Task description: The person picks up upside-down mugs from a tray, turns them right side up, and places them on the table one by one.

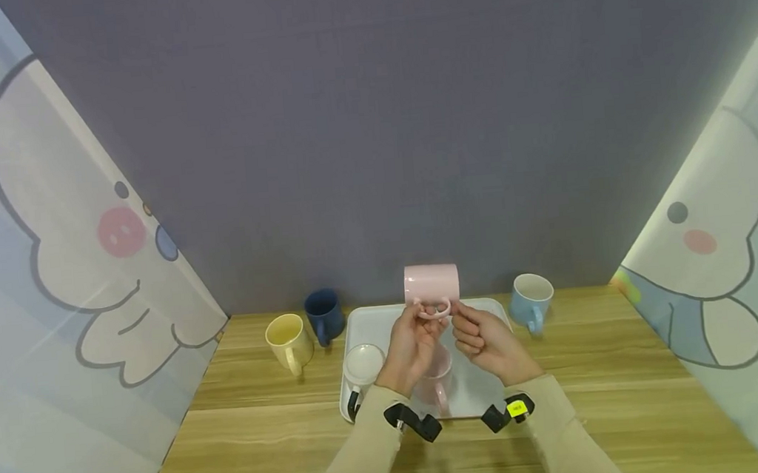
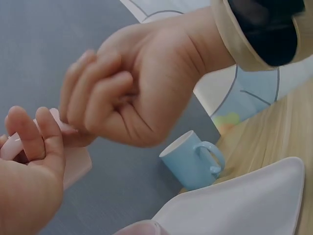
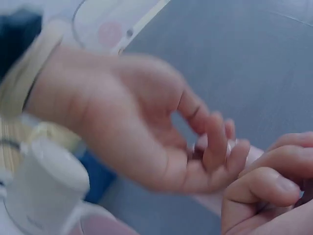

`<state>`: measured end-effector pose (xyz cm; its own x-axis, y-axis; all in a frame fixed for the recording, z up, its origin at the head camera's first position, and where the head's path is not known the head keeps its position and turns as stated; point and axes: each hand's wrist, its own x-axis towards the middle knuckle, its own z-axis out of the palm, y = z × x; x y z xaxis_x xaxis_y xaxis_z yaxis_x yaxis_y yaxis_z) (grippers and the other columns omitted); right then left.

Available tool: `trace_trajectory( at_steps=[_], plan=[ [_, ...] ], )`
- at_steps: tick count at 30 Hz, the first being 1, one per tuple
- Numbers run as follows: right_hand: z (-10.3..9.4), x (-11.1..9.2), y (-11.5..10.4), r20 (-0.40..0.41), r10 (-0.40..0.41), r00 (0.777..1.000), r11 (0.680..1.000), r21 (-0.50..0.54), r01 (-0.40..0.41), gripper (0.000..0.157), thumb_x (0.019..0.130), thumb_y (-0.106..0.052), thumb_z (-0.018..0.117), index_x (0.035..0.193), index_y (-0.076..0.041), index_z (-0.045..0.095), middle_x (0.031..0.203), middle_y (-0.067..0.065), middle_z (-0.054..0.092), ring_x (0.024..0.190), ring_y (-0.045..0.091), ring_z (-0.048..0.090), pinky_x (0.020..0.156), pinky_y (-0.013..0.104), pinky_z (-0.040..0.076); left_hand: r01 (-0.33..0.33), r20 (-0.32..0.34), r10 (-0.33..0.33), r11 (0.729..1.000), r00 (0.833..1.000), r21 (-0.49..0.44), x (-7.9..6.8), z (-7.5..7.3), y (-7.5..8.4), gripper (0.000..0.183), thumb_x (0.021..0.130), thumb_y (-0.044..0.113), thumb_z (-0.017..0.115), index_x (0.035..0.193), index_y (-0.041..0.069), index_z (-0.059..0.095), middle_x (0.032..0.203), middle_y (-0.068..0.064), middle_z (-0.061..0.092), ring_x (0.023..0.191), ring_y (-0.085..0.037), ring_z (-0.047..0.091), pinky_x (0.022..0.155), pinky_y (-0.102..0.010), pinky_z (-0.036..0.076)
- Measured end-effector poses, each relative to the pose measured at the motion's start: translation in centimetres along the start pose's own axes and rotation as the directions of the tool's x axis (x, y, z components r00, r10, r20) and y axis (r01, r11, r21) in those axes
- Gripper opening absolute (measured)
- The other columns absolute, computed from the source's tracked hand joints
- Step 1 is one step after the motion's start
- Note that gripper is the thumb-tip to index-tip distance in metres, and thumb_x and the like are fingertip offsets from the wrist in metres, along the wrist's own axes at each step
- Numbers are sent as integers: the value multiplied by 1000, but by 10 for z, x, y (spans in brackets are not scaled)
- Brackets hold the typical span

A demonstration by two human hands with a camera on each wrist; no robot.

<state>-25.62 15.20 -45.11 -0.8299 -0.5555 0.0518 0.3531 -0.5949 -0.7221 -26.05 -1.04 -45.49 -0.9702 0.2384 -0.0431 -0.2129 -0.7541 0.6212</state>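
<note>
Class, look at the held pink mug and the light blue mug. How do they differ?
Colour: the held mug is pink; the light blue mug has a whitish inside.
Pose: the held mug is turned sideways; the light blue mug stands upright.
Support: left hand and right hand hold up the held mug; the light blue mug rests on the table.
Both have a loop handle.

The left hand point(image 1: 417, 346) partly hides from me the handle point(image 2: 12, 147) of the held mug point(image 1: 432, 283) and the lower mug point(image 1: 441, 371) on the tray point(image 1: 474, 392). I can't read the blurred marking on the white mug point(image 3: 51, 181).
</note>
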Motion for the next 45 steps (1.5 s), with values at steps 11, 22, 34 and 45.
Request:
trace_trajectory(
  at_steps=[11, 22, 34, 45],
  plan=[
    [9, -3, 2, 247, 39, 968, 931, 342, -125, 56, 112, -32, 7, 102, -10, 57, 62, -9, 23, 48, 4, 16, 51, 17, 6, 38, 42, -40, 998, 998, 43, -4, -2, -4, 29, 106, 11, 33, 89, 13, 57, 78, 8, 62, 61, -1, 53, 72, -19, 51],
    [12, -7, 7, 269, -111, 957, 964, 264, 38, 49, 112, -31, 13, 100, -9, 55, 59, -7, 31, 50, 8, 10, 51, 19, 8, -30, 40, 8, 814, 999, 580, -9, -13, -9, 26, 107, 22, 49, 98, 6, 67, 85, 4, 64, 70, -8, 55, 71, -23, 51],
    [-3, -25, 10, 92, -211, 973, 952, -204, 226, 39, 113, -26, 21, 96, -15, 54, 54, -10, 37, 50, 16, 12, 50, 31, 3, -216, 160, 250, 215, 955, 953, -24, -31, 42, 18, 103, 17, 59, 109, 5, 71, 89, -11, 75, 65, -10, 63, 62, -23, 53],
    [-26, -54, 1, -92, -319, 943, 861, -444, 248, 33, 113, -26, 30, 92, -15, 52, 56, -4, 27, 50, 16, 14, 50, 35, 3, -72, -13, 391, 204, 920, 976, -33, -95, 99, 16, 101, 9, 59, 104, -4, 68, 87, -18, 72, 70, -26, 65, 60, -23, 50]
  ],
)
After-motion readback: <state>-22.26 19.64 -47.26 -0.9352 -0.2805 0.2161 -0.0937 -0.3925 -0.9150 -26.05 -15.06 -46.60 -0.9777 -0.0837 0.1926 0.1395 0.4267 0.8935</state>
